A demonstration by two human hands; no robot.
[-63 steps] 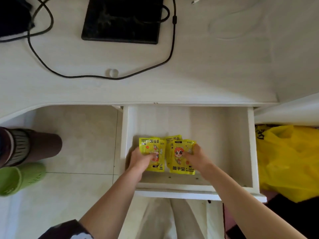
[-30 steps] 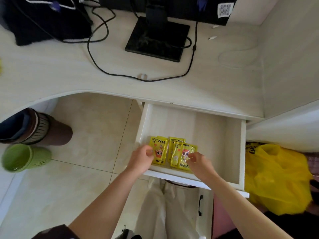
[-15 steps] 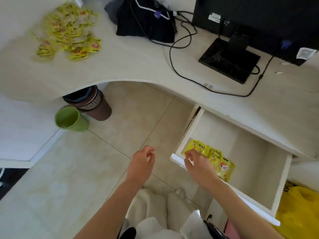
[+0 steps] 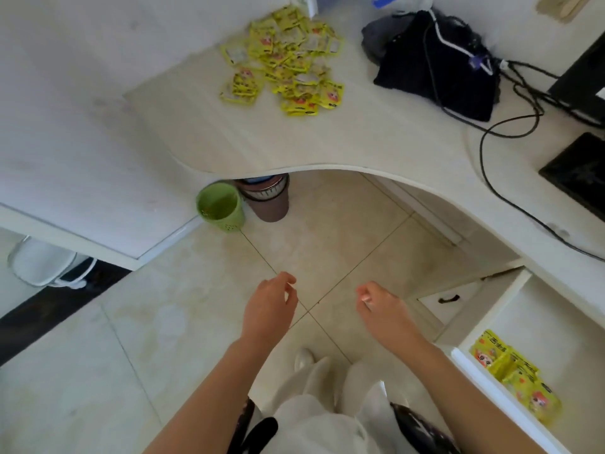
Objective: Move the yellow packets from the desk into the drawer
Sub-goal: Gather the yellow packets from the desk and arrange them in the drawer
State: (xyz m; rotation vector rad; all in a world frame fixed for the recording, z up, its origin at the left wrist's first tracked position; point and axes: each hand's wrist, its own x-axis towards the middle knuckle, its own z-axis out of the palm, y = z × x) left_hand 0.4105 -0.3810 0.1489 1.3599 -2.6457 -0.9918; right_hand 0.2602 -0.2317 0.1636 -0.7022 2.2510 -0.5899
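Note:
A heap of yellow packets [image 4: 288, 59] lies on the far part of the pale curved desk [image 4: 360, 139]. At the lower right the white drawer [image 4: 484, 375] stands pulled out, with several yellow packets [image 4: 515, 375] lying along its front wall. My left hand [image 4: 268, 306] and my right hand [image 4: 383, 309] hover over the tiled floor in front of me, both empty with fingers loosely apart. Both hands are outside the drawer and well short of the heap.
A black bag [image 4: 435, 60] and black cables [image 4: 491, 132] lie right of the heap, and a monitor base [image 4: 579, 172] sits at the right edge. A green bin [image 4: 219, 206] and a brown bin [image 4: 268, 199] stand under the desk. My legs in white trousers [image 4: 327, 404] are below.
Both hands let go of the packets in the drawer and drew back out of it over the floor. My view swung left, bringing the heap on the desk into sight.

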